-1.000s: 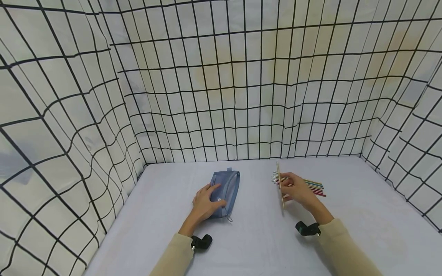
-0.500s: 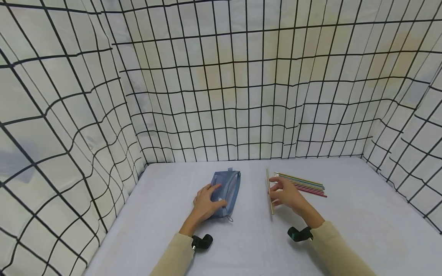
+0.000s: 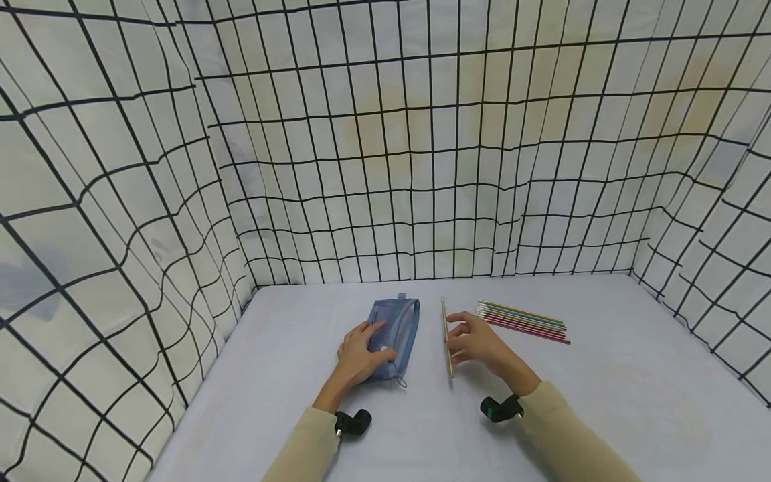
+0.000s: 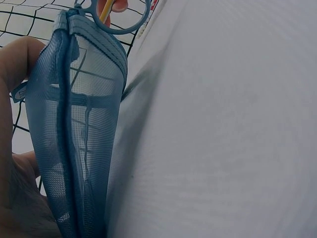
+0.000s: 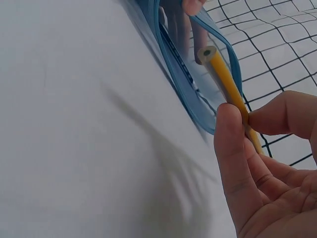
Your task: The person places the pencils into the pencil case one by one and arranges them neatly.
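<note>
A translucent blue mesh pencil case [image 3: 405,328] lies on the white table, its zip opening spread toward the right. My left hand [image 3: 357,353] holds it from the left, thumb near the front and fingers over the top. In the right wrist view, the case's zipped edge [image 5: 163,59] gapes open, with a left fingertip on the rim. My right hand [image 3: 478,343] pinches a yellow pencil [image 5: 225,74] between thumb and fingers, a little right of the case. The pencil's flat end, with a dark core, points at the opening. Both stay apart in the head view.
Several coloured pencils [image 3: 524,323] lie side by side on the table [image 3: 626,388], right of my right hand. A zip ring [image 3: 401,381] hangs at the case's front end. White walls with a black grid [image 3: 385,201] enclose the table's back and sides.
My right hand has carried the yellow pencil left, from over the row of pencils to near the case. The left hand and the case have hardly moved.
</note>
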`<state>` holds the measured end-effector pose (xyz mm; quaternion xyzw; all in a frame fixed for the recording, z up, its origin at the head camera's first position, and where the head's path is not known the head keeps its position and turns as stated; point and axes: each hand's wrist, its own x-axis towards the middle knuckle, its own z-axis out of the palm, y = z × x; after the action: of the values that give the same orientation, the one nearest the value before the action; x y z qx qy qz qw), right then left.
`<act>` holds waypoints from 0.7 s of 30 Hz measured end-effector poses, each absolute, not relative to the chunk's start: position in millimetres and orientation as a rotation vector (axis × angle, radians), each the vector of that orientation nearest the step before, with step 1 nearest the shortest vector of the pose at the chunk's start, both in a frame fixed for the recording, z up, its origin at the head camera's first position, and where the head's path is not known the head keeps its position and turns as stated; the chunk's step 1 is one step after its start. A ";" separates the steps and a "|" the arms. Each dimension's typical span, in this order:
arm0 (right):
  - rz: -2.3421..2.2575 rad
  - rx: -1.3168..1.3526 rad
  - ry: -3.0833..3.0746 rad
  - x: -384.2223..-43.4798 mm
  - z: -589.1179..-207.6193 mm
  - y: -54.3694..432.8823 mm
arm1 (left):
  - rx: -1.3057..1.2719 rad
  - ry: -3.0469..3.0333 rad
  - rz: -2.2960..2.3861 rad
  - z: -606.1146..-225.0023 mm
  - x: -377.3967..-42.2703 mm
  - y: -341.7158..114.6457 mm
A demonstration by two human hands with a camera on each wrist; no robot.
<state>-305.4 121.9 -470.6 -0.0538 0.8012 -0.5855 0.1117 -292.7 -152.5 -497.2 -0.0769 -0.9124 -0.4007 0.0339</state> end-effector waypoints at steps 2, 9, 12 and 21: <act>-1.724 -0.166 2.332 -306.2 -471.4 117.1 | -0.227 -2.809 -1.236 -497.2 -292.2 -152.4; -1.756 -0.192 2.251 -308.7 -475.0 103.5 | -0.221 -2.812 -1.233 -496.8 -291.6 -151.7; -1.767 -0.175 2.225 -310.8 -477.4 97.9 | -0.220 -2.812 -1.230 -496.6 -291.9 -151.8; -1.749 -0.181 2.219 -310.2 -476.8 82.6 | -0.216 -2.817 -1.229 -495.8 -291.6 -152.1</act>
<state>-310.2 82.6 -476.8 -0.0632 0.7743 -0.6103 0.1548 -291.6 -152.1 -495.8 -0.0701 -0.9139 -0.3987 0.0305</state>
